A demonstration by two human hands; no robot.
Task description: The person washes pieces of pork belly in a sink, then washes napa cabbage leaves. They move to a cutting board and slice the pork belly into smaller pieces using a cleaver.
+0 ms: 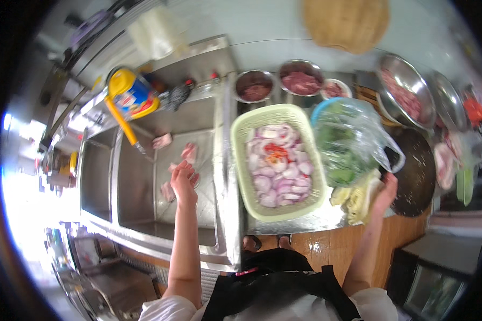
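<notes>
My left hand [183,182] is over the steel sink basin [203,216], its fingers loosely bent and slightly apart, with nothing visible in them. Several pieces of raw meat lie on the basin floor around it, among them one piece [189,152] just beyond the fingertips and another [168,191] left of the palm. On the right, my right hand [385,192] grips the side of pale yellow-green cabbage leaves [359,200] at the counter's front edge. Its fingertips are partly hidden, close to the handle of a clear plastic bag [357,128] of green leaves.
A pale green basket [239,160] of sliced red onions with chopped chilli stands between my hands. Steel bowls [254,72] of raw meat line the back. A yellow-handled tool [122,122] leans across the sink divider. Right of the bag is a dark round board [413,176].
</notes>
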